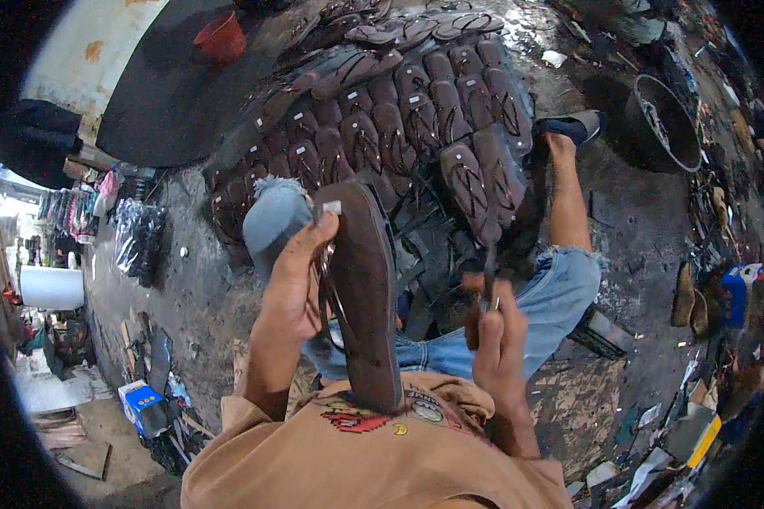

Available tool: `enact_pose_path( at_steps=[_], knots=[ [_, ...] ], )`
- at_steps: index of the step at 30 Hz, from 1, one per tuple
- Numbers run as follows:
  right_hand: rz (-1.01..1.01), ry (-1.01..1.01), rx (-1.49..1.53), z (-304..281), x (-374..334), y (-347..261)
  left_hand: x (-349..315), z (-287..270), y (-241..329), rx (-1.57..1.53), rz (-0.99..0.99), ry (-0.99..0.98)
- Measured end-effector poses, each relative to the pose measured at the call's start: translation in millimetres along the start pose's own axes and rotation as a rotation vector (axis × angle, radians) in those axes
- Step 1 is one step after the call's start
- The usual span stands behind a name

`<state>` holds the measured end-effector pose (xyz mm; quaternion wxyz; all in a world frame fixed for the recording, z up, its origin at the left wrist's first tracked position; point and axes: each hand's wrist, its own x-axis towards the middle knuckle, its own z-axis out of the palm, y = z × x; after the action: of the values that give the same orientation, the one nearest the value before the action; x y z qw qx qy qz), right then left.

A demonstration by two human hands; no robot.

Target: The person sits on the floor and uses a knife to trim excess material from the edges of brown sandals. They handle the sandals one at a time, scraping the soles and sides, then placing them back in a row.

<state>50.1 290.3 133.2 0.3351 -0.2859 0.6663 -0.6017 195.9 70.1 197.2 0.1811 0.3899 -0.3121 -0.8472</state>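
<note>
My left hand [293, 293], just off centre toward 8 o'clock, pinches a brown sandal [361, 288]. The thumb presses its top face at the upper end, beside a small white label [332, 206], and the other fingers are mostly hidden. I have that sandal near the middle of my view, standing lengthwise with its sole surface toward me; its strap [323, 288] runs along the 9 o'clock edge. The lower end overlaps the brown shirt [356, 462] at 6 o'clock, though I can't tell whether they touch.

Toward 4 o'clock, my right hand [497, 335] is closed around a slim tool [489, 267] pointing up toward 12. It is blurred, so I can't make out its exact kind.

From 11 to 1 o'clock I see rows of sandals [361, 140] packed together on the floor [199, 288]. A pair [475, 174] lies nearer, at 2 o'clock, just beyond the tool's tip. Dark scraps [429, 263] litter the ground between the knees. Farther out, I pick up a red bucket [221, 41] at 11 o'clock, a dark tub [626, 127] at 2, a blue-and-white box [738, 297] at 3 and a white roll [53, 288] at 9.
</note>
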Motion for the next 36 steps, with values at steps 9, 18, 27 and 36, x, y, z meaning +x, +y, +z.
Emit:
enact_pose_path(
  at_steps=[9,18,27,36],
  knots=[
    [-0.001,-0.215,-0.330,-6,-118,57,-14,-18,-23,-0.148,-0.099,0.113],
    [0.128,-0.280,-0.323,15,4,34,-9,0,-22,0.253,0.062,0.134],
    [-0.062,-0.210,-0.075,49,131,49,-5,17,-1,0.298,0.128,0.090],
    [0.055,-0.432,-0.224,-40,-62,21,-50,-10,0,0.827,-0.145,-0.024]
  ],
)
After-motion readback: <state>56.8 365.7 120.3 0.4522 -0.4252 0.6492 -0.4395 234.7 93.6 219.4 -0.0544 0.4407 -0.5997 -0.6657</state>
